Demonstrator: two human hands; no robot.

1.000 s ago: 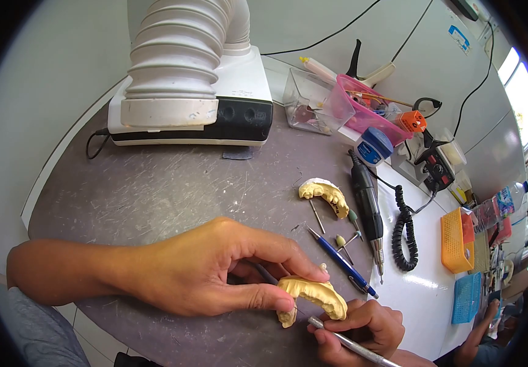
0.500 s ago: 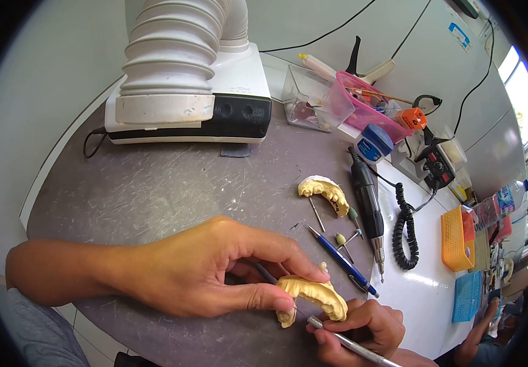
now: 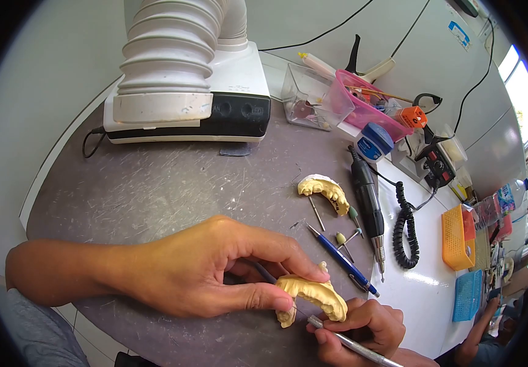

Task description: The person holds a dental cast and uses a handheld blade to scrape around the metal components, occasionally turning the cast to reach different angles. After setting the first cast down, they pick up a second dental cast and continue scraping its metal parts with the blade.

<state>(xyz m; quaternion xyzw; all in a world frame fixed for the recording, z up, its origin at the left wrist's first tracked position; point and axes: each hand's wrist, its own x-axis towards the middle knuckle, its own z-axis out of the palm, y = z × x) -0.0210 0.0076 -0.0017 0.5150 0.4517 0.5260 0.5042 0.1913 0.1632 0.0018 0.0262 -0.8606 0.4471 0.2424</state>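
Between thumb and fingers, my left hand [image 3: 224, 269] grips a yellow plaster dental model [image 3: 316, 295], an arch with tooth shapes, low over the grey table. My right hand [image 3: 368, 327] is closed around a slim metal hand tool [image 3: 362, 348] with a knurled grip, held like a pen. Its thin tip reaches the inner side of the arch near my left thumb. Just beyond the model lies a blue mechanical pencil [image 3: 342, 260]. A second yellow dental model [image 3: 325, 192] rests farther back, with several small rotary burs [image 3: 345, 244] close by.
A black handpiece [image 3: 368, 199] with a coiled cord [image 3: 406, 235] lies to the right. A white suction unit [image 3: 239, 79] with a ribbed hose stands at the back left. Behind are a blue-lidded jar [image 3: 374, 142] and a pink basket [image 3: 349, 101]. Another person [image 3: 490, 333] sits at far right.
My hands, the dental model and the metal tool keep almost the same position. The other person at far right has shifted slightly.
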